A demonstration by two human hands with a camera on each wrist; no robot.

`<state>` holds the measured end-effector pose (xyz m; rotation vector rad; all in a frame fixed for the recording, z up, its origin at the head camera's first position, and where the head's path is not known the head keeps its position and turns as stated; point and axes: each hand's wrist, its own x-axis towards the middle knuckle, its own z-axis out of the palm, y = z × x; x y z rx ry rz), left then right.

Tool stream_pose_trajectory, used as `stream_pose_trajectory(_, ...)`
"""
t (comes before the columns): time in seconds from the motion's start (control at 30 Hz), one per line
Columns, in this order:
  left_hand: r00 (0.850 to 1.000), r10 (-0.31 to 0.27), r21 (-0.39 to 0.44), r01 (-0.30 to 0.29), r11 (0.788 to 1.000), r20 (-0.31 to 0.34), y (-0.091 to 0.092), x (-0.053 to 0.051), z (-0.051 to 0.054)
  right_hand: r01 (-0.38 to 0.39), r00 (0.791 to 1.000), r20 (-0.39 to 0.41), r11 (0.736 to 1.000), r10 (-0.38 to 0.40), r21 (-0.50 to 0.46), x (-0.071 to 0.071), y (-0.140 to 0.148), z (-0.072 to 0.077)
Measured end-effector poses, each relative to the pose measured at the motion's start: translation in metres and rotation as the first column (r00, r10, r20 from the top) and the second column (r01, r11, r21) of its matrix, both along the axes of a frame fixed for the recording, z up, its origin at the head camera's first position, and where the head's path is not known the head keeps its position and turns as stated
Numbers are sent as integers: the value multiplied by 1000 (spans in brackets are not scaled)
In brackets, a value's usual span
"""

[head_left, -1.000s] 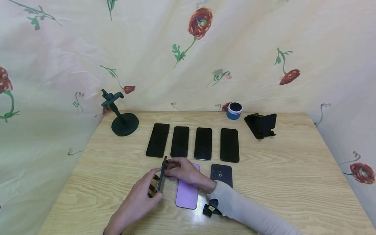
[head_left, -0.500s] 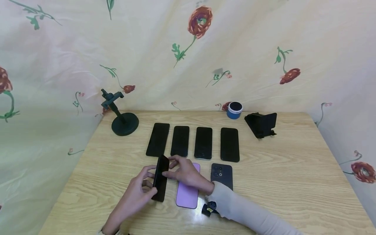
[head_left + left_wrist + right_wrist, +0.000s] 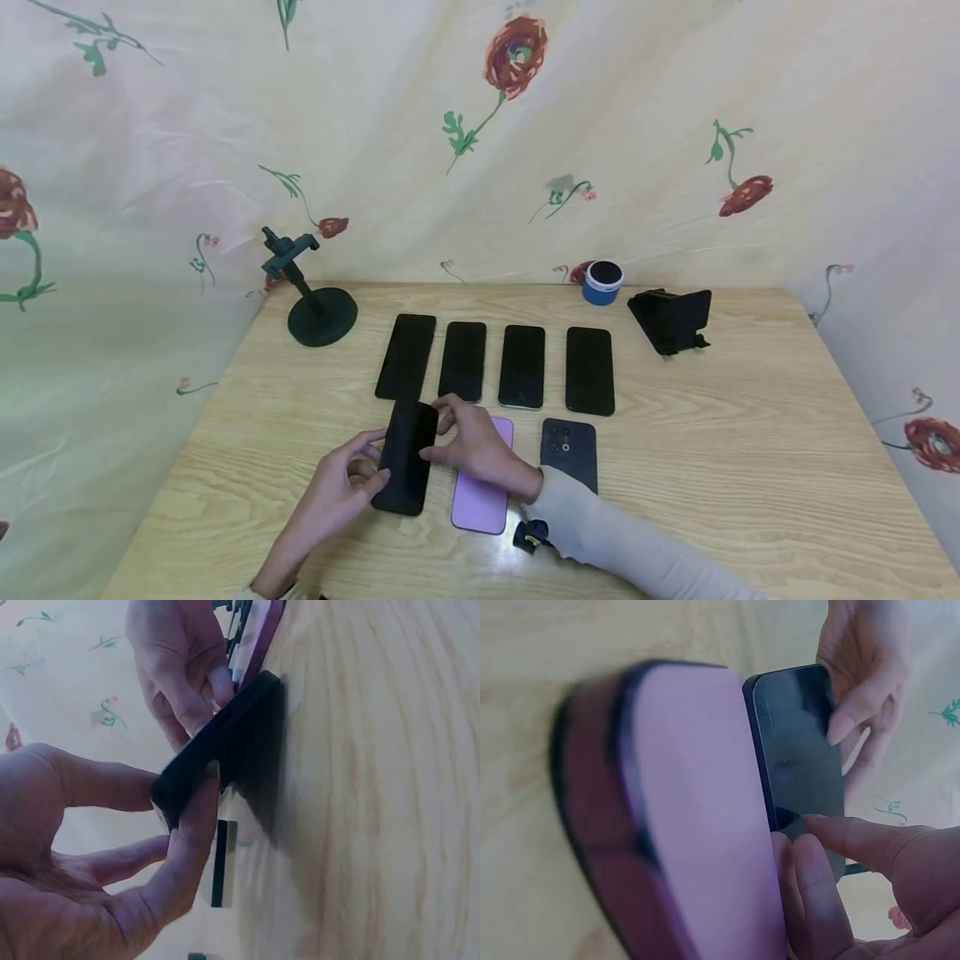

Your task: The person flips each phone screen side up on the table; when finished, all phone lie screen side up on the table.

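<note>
Phone [image 3: 405, 462], black, glossy and rectangular, is pinched at opposite edges by the left hand [image 3: 339, 490] and the right hand [image 3: 477, 443], presumably to steady its tilt.

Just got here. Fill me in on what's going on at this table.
A person holds a tilted black phone with both hands, the left hand gripping its left side and the right hand its right. Four dark phones lie in a row just beyond it. A purple phone lies partly hidden by the right hand, and a dark blue phone, camera side up, is partly hidden by the sleeve. Toward the back of the table are a round-based holder and a folding stand.
</note>
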<state>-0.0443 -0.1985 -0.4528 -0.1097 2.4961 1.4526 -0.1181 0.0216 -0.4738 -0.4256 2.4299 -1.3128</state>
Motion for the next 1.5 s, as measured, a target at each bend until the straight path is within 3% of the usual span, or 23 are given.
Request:
stream_pose_trajectory(0.4, 999, -19, -127, 13, 992, -47, -3, -2, -8, 34, 999, -27, 998, -33, 46, 1, -4, 1)
stream_pose_trajectory(0.93, 1000, -30, -187, 29, 982, 0, 2, -2, -8, 31, 999, -35, 999, -29, 41, 4, -3, -1)
stream_pose_trajectory(1.13, 1000, -18, -188, 16, 982, -7, 3, -2, -10, 21, 1000, -1, 1000, -21, 17, 2, 0, -2)
stream_pose_trajectory(1.23, 1000, -11, -194, 8, 981, -13, 4, -2, -12, 12, 999, 41, 999, -10, -48, 1, 2, -3)
stream_pose_trajectory(1.37, 999, -14, -216, 6, 976, -35, 4, -3, -13, 14, 988, 153, 985, 13, -172, 0, 5, -3)
stream_pose_trajectory(1.5, 998, -23, -225, 10, 974, -54, 6, -4, -12, 13, 976, 214, 973, 38, -230, 0, 10, -2)
